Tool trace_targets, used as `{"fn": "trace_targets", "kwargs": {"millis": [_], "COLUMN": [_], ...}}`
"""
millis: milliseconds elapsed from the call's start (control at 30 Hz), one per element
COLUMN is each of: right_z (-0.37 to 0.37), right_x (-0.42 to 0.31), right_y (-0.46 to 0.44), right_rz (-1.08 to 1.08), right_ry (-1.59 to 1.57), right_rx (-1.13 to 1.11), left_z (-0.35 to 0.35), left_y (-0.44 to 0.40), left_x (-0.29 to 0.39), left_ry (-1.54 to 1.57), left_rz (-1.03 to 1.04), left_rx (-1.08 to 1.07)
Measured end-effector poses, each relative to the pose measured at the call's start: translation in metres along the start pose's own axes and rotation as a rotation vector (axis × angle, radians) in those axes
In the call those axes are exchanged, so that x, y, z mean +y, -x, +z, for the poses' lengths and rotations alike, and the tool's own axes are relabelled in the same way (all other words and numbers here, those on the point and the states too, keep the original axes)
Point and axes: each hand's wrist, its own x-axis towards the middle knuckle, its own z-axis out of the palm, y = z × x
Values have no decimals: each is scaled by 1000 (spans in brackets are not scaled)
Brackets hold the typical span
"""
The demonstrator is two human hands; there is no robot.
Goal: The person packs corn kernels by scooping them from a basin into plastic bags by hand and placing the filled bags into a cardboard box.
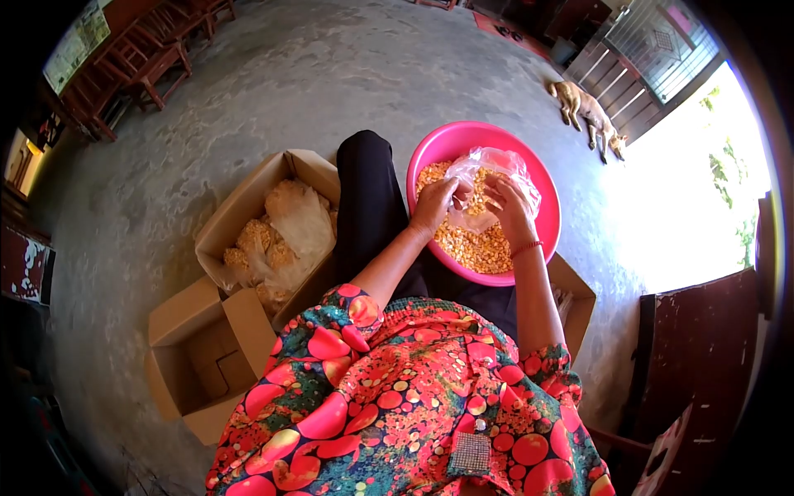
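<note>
A pink basin point(549, 169) holds loose yellow corn kernels point(475, 250) and a clear plastic bag point(506, 162) with some kernels inside. Over the basin, my left hand point(436, 205) is closed with its fingertips on the near left edge of the bag. Opposite it, my right hand point(513, 213), with a red bracelet at the wrist, has curled fingers against the bag's right side. The two hands are a short gap apart, and the bag's film and kernels show between them. Exactly how the right fingertips grip the film is partly hidden.
Left of my leg, a cardboard box point(217, 217) holds filled plastic bags point(285, 227). An open box point(184, 317) stands nearer, and another box point(583, 299) is partly hidden at right. A dog point(589, 113) lies by the doorway; wooden chairs point(147, 66) line the far left.
</note>
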Motion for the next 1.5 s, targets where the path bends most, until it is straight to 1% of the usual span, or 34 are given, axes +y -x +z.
{"fn": "trace_targets", "kwargs": {"millis": [33, 67, 133, 167, 200, 267, 333, 367, 467, 500, 533, 600, 633, 700, 833, 900, 933, 1000, 1033, 1100, 1133, 1200, 1333, 1400, 1500], "right_z": [0, -5, -15, -15, -2, -6, -33, -33, -24, -8, -10, -9, -11, -17, -17, -13, -13, -14, -18, -19, -18, -15, -21, -24, -23], "right_x": [2, 6, 13, 21, 10, 28, 85, 91, 89, 68, 67, 70, 75, 81, 74, 62, 58, 52, 58, 68, 64, 53, 57, 60, 57], "right_y": [3, 7, 17, 21, 37, 37, 23, 24, 24, 35, 35, 33, 31, 29, 32, 36, 38, 42, 40, 37, 39, 44, 40, 38, 38], "right_rz": [56, 56, 169, 236, 240, 321, -174, -138, -175, 142, 142, 35, 32, -191, -144, 302, 302, 371, 370, 143, 143, 295, 380, 416, 469], "right_ry": [-95, -94, 138, 254, 431, 700, 1091, 1202, 1130, 1067, 1070, 1196, 1196, 1181, 1121, 865, 864, 454, 455, 366, 367, 230, 194, 217, 156], "right_rx": [-66, -65, -314, -343, -360, -400, -321, -249, -314, -341, -337, -470, -472, -563, -556, -428, -427, -357, -356, -233, -233, -170, -240, -294, -282], "left_z": [0, 0, -1, -2, -2, -1, 0, 0, -1, 0, 1, 0, -1, -1, -1, -1, -1, -1, -1, -1, -1, -1, 0, 0, 1], "left_y": [0, 0, 0, 0, -1, -1, 0, 0, 1, 1, 1, 1, 0, 0, 0, 0, 0, 1, 1, 1, 1, 0, 1, 1, 1], "left_x": [-1, -3, -5, -6, -6, -6, -4, -5, -7, -6, -4, -4, -5, -5, -5, -5, -5, -5, -5, -6, -6, -6, -5, -4, -4], "left_ry": [23, 24, 20, 19, 33, 46, 52, 50, 34, 40, 45, 39, 30, 23, 0, 30, 29, 35, 36, 48, 48, 47, 74, 24, -2], "left_rz": [0, -1, -13, -12, -19, -28, -39, -40, -9, -36, -63, -71, -65, -53, -44, -63, -63, -57, -56, -65, -65, -68, -82, -103, -74], "left_rx": [4, 4, 20, 17, 19, 16, 14, 13, -7, 4, 16, 10, -4, -22, -22, -34, -35, -32, -34, -35, -34, -37, -25, -25, -13]}}
